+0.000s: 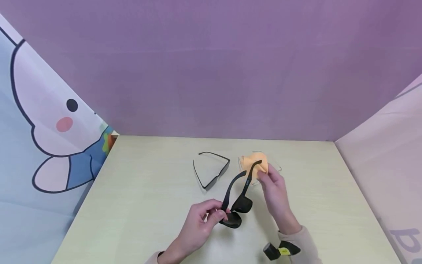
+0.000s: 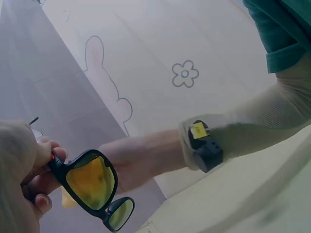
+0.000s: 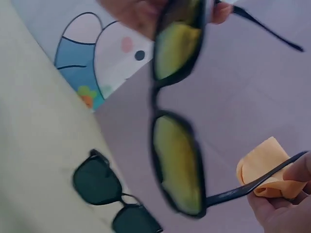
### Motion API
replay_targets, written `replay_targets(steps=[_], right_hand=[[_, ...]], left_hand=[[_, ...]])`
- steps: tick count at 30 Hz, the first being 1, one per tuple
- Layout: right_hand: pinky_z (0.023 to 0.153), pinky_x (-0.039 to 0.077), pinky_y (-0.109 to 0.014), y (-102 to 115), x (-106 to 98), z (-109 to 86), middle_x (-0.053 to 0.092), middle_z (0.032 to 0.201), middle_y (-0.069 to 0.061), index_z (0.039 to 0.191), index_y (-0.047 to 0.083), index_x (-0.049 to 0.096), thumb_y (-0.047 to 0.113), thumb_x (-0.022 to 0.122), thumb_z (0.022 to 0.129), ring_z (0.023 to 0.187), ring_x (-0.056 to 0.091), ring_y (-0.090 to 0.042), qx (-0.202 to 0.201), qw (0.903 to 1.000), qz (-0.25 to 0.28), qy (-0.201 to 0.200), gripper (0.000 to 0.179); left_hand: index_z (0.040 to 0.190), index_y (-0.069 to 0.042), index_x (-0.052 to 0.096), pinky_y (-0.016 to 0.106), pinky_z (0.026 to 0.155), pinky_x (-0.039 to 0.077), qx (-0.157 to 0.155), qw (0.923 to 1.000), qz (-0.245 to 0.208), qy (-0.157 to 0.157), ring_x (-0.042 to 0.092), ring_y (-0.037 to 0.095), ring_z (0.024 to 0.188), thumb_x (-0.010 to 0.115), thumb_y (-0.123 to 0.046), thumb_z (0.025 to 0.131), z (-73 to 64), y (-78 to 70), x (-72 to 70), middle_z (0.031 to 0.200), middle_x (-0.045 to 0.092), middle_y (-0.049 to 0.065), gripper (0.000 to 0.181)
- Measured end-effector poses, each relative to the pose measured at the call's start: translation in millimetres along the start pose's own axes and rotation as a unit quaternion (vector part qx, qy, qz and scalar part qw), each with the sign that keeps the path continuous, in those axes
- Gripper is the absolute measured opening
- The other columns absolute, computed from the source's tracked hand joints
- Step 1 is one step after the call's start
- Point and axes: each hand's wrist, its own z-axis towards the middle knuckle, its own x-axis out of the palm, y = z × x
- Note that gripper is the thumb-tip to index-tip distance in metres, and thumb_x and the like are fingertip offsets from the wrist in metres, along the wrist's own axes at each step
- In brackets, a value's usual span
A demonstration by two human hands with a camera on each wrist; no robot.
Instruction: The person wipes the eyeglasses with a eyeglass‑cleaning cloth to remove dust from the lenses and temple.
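My left hand (image 1: pixel 197 225) pinches black sunglasses (image 1: pixel 242 204) at one hinge corner, with both temples unfolded and pointing away over the table. In the left wrist view, light passes through the yellowish lens (image 2: pixel 91 183). An orange cloth (image 1: pixel 251 161) is bunched between the thumb and fingers of my right hand (image 1: pixel 274 192). The far temple (image 3: pixel 233 195) runs up to this cloth in the right wrist view, its tip overlapped by the thumb. Part of the cloth is hidden behind that temple in the head view.
A second pair of dark sunglasses (image 1: pixel 213 181) lies unfolded on the pale table (image 1: pixel 138 205), left of the cloth. Thin-framed clear glasses (image 1: pixel 279 168) show partly behind the cloth and right hand. A purple backdrop (image 1: pixel 211 91) stands along the table's far edge, with printed side panels.
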Motion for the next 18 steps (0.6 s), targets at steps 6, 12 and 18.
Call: replay_targets(steps=[6, 12, 18], right_hand=[[0.099, 0.053, -0.026, -15.9, 7.9, -6.3, 0.067, 0.128, -0.002, 0.142, -0.004, 0.055, 0.001, 0.049, 0.104, 0.110, 0.062, -0.009, 0.033, 0.9982, -0.047, 0.017, 0.039], [0.096, 0.054, -0.024, -36.1, 15.2, -17.9, 0.065, 0.129, -0.020, 0.139, -0.007, 0.057, -0.004, 0.048, 0.101, 0.106, 0.063, -0.009, 0.079, 0.9934, -0.073, 0.040, 0.039], [0.095, 0.052, -0.024, -11.0, 8.6, -7.6, 0.068, 0.118, 0.002, 0.139, -0.007, 0.056, 0.000, 0.049, 0.102, 0.105, 0.061, -0.009, 0.031, 0.9983, -0.049, -0.004, 0.038]], left_hand=[[0.101, -0.003, 0.073, 0.026, 0.070, 0.055, 0.017, 0.9998, 0.002, -0.002, 0.063, 0.008, 0.070, 0.064, 0.004, 0.096, 0.2, 0.9, -0.8, 0.082, 0.074, 0.010, 0.012], [0.100, -0.003, 0.073, 0.025, 0.068, 0.055, 0.012, 0.9999, 0.008, -0.003, 0.063, 0.012, 0.068, 0.064, 0.003, 0.096, 0.2, 1.0, -5.7, 0.081, 0.074, 0.010, 0.012], [0.100, -0.002, 0.074, 0.023, 0.069, 0.053, -0.010, 0.9998, 0.003, 0.014, 0.061, 0.008, 0.069, 0.064, 0.003, 0.097, -3.3, 4.3, -5.0, 0.081, 0.074, 0.011, 0.012]])
